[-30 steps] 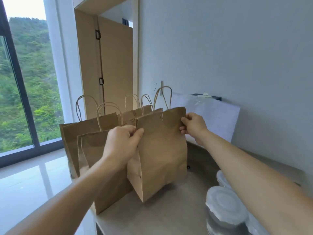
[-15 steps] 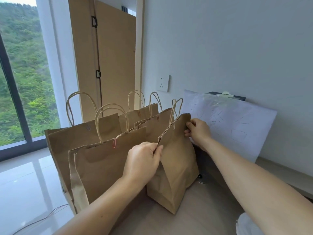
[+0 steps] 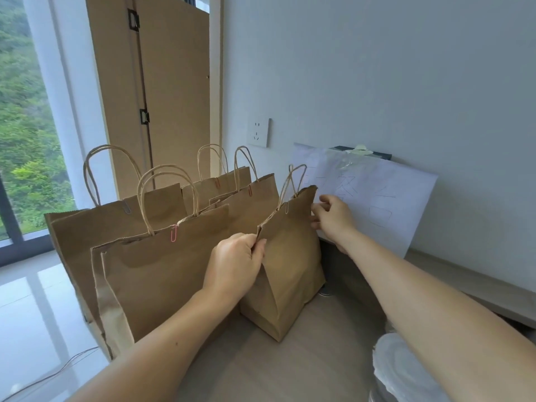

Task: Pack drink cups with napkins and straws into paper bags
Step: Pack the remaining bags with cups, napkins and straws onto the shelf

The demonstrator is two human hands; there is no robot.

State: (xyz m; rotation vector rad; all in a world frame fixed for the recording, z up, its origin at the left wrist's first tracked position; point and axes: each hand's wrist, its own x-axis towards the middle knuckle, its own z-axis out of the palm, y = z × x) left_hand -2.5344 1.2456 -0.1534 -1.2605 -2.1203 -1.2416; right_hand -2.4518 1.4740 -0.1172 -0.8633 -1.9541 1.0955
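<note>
Head view: the left hand (image 3: 235,262) pinches the near top corner of the rightmost paper bag (image 3: 290,256), upright on the desk (image 3: 290,369) beside the other bags (image 3: 162,271), while the right hand (image 3: 333,219) sits at its far top edge, grip or mere touch, can't tell.

The left hand (image 3: 235,262), reaching forward, pinches the near top corner of the paper bag (image 3: 290,256) between thumb and curled fingers. The right hand (image 3: 333,219) is at the bag's far top edge with its fingers loosely bent; its grip is unclear.
</note>
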